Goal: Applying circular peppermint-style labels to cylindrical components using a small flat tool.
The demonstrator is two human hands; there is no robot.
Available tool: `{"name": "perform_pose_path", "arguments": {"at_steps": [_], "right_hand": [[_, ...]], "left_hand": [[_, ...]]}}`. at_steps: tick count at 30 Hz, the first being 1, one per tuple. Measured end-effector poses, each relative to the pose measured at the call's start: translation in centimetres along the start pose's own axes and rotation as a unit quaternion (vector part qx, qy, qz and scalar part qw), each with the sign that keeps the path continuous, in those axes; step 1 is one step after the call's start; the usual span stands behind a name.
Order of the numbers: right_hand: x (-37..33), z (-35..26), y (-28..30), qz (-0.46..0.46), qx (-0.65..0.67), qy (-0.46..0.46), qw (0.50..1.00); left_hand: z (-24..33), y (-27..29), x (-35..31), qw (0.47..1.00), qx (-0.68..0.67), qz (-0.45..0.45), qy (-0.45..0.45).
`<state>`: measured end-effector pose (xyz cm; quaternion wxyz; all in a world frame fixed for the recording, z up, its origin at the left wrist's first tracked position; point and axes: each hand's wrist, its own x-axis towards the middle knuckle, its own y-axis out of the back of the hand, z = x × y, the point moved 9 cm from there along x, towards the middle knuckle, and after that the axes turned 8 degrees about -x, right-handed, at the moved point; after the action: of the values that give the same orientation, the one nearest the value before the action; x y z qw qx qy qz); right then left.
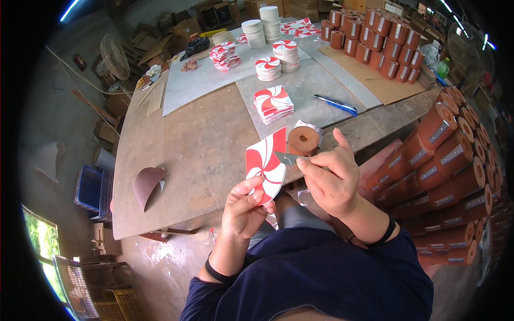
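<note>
My left hand (245, 206) holds a sheet printed with a red and white swirl pattern (266, 163), pinching its lower edge and keeping it upright over the table's front edge. My right hand (329, 179) grips a small knife (285, 158) whose grey blade touches the sheet's right edge. Just behind the sheet, a brown tape roll (303, 140) lies flat on the table.
A wooden table (198, 155) carries a stack of swirl sheets (273, 103), stacks of round swirl discs (268, 68), white disc stacks (254, 32), a blue utility knife (336, 104) and brown rolls (375, 40). More brown rolls (444, 160) pile at right. A brown paper scrap (147, 182) lies left.
</note>
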<state>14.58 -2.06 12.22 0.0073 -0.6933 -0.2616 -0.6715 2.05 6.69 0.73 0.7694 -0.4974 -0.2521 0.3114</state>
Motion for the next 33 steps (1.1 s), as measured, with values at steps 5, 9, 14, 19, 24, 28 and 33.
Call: {"name": "perform_pose_path", "arguments": {"at_steps": [5, 9, 14, 19, 24, 28, 33], "right_hand": [[0.2, 0.1, 0.2, 0.002, 0.008, -0.004, 1.0], [0.3, 0.2, 0.3, -0.001, 0.012, -0.008, 1.0], [0.4, 0.5, 0.4, -0.004, 0.035, -0.016, 0.999], [0.7, 0.2, 0.7, -0.008, 0.047, -0.016, 0.999], [0.7, 0.6, 0.8, -0.003, 0.053, -0.024, 0.998], [0.7, 1.1, 0.5, -0.026, 0.056, -0.042, 0.997], [-0.2, 3.5, 0.7, 0.014, 0.168, -0.15, 0.974]], "left_hand": [[0.0, -0.2, 0.0, 1.0, -0.006, -0.007, 0.002], [-0.1, -0.7, -0.1, 0.999, -0.002, -0.03, 0.016], [0.1, -1.0, -0.2, 0.998, 0.009, -0.049, 0.025], [0.4, -0.8, -0.3, 0.998, 0.022, -0.053, 0.034], [0.5, -1.8, -0.4, 0.994, 0.051, -0.087, 0.05], [1.3, -1.7, -0.6, 0.987, 0.128, -0.098, -0.004], [1.2, -1.6, 0.0, 0.989, 0.095, -0.109, 0.044]]}}
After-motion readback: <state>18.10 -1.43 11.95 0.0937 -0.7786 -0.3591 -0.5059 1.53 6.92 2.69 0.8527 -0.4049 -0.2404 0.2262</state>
